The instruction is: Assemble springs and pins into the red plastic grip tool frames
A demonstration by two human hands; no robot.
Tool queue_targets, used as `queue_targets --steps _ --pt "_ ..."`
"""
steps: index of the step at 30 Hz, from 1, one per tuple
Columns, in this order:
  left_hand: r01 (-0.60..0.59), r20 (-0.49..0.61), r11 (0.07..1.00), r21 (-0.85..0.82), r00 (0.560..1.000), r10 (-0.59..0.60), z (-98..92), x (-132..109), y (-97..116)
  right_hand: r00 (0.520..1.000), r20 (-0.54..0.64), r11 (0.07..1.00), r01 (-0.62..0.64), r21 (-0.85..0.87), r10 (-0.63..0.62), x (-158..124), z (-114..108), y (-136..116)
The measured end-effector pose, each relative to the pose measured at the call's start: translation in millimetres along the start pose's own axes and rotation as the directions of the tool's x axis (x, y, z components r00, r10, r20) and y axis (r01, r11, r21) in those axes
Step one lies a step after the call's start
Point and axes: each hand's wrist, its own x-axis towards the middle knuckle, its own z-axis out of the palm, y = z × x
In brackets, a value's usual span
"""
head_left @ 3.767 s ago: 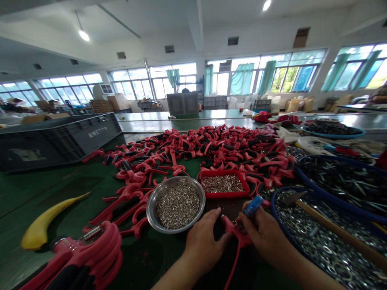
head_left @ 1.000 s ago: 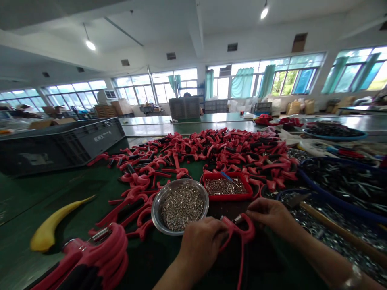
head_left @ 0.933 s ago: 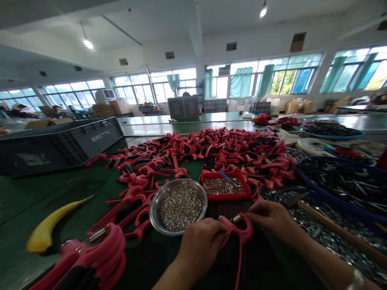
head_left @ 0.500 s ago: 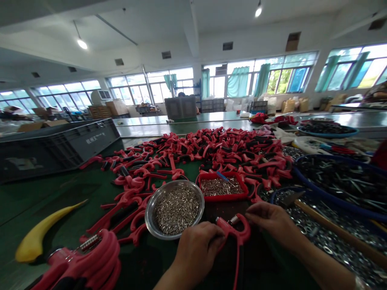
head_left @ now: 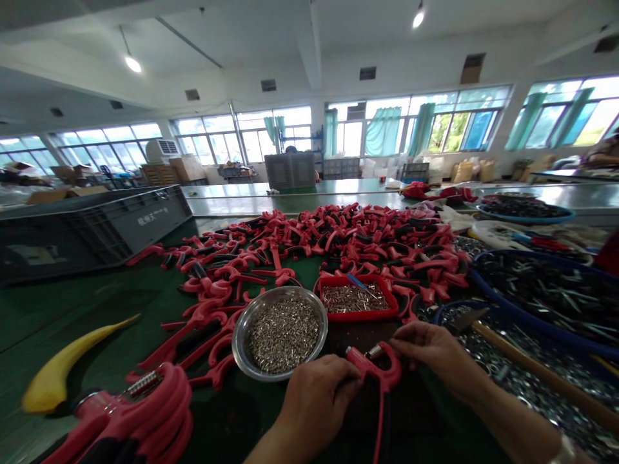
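Note:
A pink tool body (head_left: 385,385) with a curved, hook-shaped head and a black-backed handle lies before me, a small coil spring (head_left: 374,352) inside the curve. My left hand (head_left: 316,399) is closed on the left side of its head. On the right, my right hand (head_left: 425,351) pinches the outer edge of the curve between thumb and fingers. Just beyond the left hand stands a steel bowl (head_left: 236,348) of small metal pins. Behind the tool body is a red tray (head_left: 360,316) of longer pins with a blue-handled tool (head_left: 356,281) lying across it.
A large heap of pink tool bodies (head_left: 338,235) spreads behind the bowl. At front left lie stacked pink bodies with springs (head_left: 140,412) and a banana (head_left: 62,374). A grey crate (head_left: 145,222) stands left. On the right are a hammer (head_left: 532,364) and blue-rimmed basins (head_left: 488,280) of metal parts.
The view has shifted very slightly. My right fingers have moved a touch left along the curved head; both hands otherwise stay at the tool body.

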Motion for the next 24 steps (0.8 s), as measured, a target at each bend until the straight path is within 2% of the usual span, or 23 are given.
queue_targets --steps 5,10,13,15,19,24 --pt "0.008 0.0 1.0 -0.005 1.0 -0.008 -1.0 -0.6 1.6 0.995 0.014 0.992 0.104 -0.07 -0.103 5.1 3.7 4.1" --pt "0.012 0.005 1.0 -0.006 1.0 -0.012 -1.4 0.4 1.1 0.999 -0.005 0.997 0.033 -0.066 -0.034 5.1 3.7 1.8" --pt "0.013 0.003 1.0 -0.004 1.0 -0.013 -1.0 0.4 0.3 0.998 -0.007 0.991 0.056 -0.119 -0.057 5.8 2.9 1.3" --pt "0.014 0.008 1.0 0.0 1.0 -0.014 -0.9 0.3 0.2 0.992 -0.013 0.966 0.119 -0.228 -0.125 7.2 3.9 2.5" --pt "0.013 0.013 1.0 0.017 1.0 -0.014 -0.6 0.2 0.6 0.956 0.006 0.859 0.267 -0.437 -0.294 10.1 8.9 7.9" --pt "0.002 0.011 0.999 0.035 1.0 -0.003 0.9 0.5 -0.4 0.946 0.034 0.807 0.294 -0.512 -0.323 12.2 12.8 14.5"
